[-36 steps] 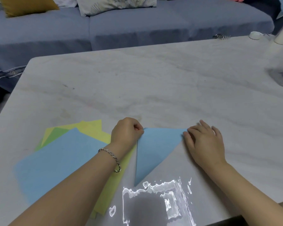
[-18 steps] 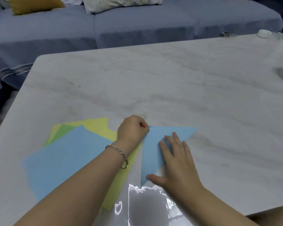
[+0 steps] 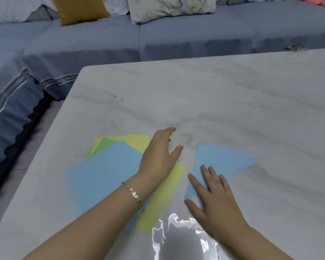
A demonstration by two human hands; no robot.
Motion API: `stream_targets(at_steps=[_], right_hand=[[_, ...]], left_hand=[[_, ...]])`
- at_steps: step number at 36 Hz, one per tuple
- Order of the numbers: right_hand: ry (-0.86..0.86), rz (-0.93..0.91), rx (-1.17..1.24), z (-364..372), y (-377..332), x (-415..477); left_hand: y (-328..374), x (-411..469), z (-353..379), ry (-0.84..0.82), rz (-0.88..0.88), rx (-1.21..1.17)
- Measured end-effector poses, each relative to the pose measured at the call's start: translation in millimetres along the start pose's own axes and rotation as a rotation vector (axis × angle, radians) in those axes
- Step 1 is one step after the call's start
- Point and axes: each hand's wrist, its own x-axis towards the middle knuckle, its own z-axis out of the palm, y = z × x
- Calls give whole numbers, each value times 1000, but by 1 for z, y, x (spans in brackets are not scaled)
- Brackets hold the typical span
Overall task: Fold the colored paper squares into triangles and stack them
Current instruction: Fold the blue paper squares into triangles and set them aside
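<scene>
A blue paper folded into a triangle (image 3: 221,162) lies flat on the marble table (image 3: 214,94). My right hand (image 3: 212,196) rests on its lower left part with fingers straight and spread. To the left lies a fanned pile of unfolded squares: a blue sheet (image 3: 105,175) on top, yellow sheets (image 3: 158,203) and a green one (image 3: 106,144) beneath. My left hand (image 3: 161,156) is open with fingers extended, over the right edge of that pile, apart from the triangle.
A blue-grey sofa (image 3: 176,34) with a mustard cushion (image 3: 81,8) and a patterned pillow (image 3: 169,6) runs behind the table. A small metal object (image 3: 295,48) lies at the table's far right edge. Glare marks the near table edge (image 3: 176,239).
My left hand has opened from a fist and lifted off the triangle's corner. The triangle has slid to the right under my right hand. The view shifted left.
</scene>
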Motion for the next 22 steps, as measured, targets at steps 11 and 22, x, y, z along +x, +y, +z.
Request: stream_targets(at_steps=[11,22], right_hand=[[132,274,130,-23,27,56],[58,-310,392,-31,-43,41]], left_hand=[[-82,-80,-59,-286,-168,573],[-78,-87,-78,-243,46,513]])
